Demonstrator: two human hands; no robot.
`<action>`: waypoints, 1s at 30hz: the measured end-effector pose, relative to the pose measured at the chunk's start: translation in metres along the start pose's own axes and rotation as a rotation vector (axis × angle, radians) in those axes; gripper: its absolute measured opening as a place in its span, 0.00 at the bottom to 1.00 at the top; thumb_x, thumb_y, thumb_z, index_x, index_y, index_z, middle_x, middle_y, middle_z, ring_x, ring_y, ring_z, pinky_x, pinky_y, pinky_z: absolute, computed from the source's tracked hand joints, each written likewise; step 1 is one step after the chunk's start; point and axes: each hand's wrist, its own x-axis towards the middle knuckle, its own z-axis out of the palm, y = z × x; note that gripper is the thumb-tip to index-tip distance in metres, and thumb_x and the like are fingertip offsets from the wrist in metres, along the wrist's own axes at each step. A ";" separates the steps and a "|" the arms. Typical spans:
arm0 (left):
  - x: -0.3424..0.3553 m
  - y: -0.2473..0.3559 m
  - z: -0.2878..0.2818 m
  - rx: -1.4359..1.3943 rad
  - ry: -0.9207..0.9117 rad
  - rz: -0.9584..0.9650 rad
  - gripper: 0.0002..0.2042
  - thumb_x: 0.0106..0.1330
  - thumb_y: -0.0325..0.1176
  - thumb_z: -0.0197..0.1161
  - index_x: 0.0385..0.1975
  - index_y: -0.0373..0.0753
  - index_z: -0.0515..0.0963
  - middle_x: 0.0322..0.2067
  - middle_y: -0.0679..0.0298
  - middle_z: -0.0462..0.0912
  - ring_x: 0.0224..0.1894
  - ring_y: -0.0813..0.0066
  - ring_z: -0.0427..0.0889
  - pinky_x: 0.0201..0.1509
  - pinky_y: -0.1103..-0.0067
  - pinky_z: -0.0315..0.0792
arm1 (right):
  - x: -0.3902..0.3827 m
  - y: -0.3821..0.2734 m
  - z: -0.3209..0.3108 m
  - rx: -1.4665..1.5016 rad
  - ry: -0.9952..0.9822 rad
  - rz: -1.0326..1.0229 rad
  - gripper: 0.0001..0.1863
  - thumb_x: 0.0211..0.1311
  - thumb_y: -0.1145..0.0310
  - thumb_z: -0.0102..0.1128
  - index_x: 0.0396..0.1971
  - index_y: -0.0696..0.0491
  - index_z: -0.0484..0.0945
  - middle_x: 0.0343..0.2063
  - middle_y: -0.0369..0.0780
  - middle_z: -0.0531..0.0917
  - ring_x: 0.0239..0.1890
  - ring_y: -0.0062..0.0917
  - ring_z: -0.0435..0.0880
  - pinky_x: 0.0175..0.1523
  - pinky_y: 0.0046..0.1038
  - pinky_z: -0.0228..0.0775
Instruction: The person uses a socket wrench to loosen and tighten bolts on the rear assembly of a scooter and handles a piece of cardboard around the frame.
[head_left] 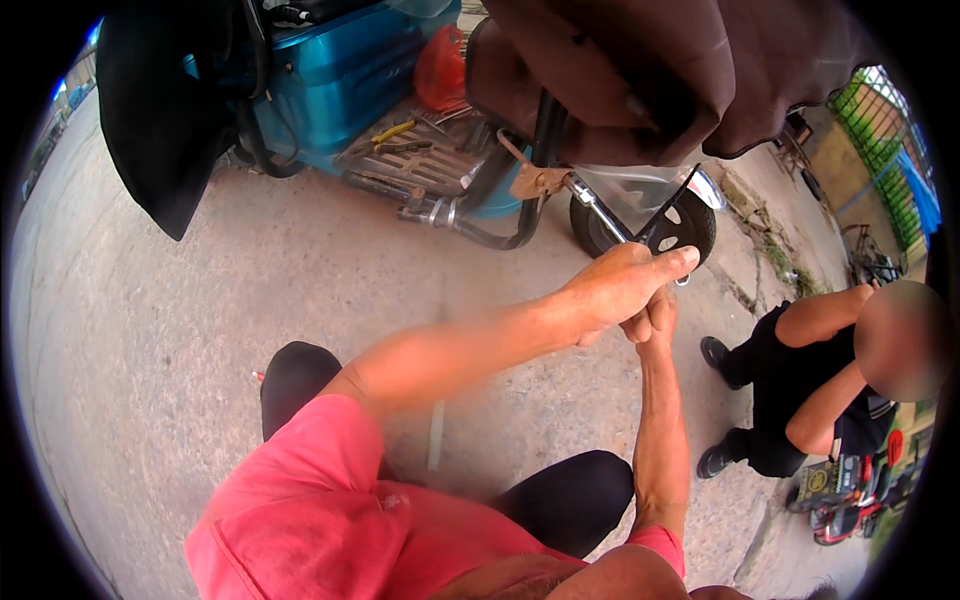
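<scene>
My left hand [618, 290] is closed round the near end of a silver socket wrench [600, 210], with the thumb stretched out along the top. Close under it, my right hand [650, 322] has its fingers curled and pressed against the left; what it grips is mostly hidden. The far end of the wrench meets a rusty metal bracket [540, 182] on the frame of a teal three-wheeler or scooter [345, 75]. A small shiny metal end shows just beyond my hands, beside the black wheel [688, 228].
On the slatted footboard [425, 165] lie yellow-handled pliers [395, 131] and other tools, near a red plastic bag [441, 70]. A brown cover [610, 75] hangs over the front. To the right a person in dark clothes [785, 385] crouches, with a red motorbike [845, 515] behind.
</scene>
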 end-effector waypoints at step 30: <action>0.010 0.005 -0.189 0.315 0.715 0.203 0.34 0.63 0.48 0.66 0.61 0.26 0.71 0.56 0.47 0.79 0.58 0.60 0.79 0.63 0.71 0.69 | -0.035 -0.095 0.068 -0.367 0.004 -0.654 0.14 0.68 0.66 0.60 0.47 0.59 0.84 0.24 0.42 0.82 0.26 0.24 0.80 0.37 0.29 0.74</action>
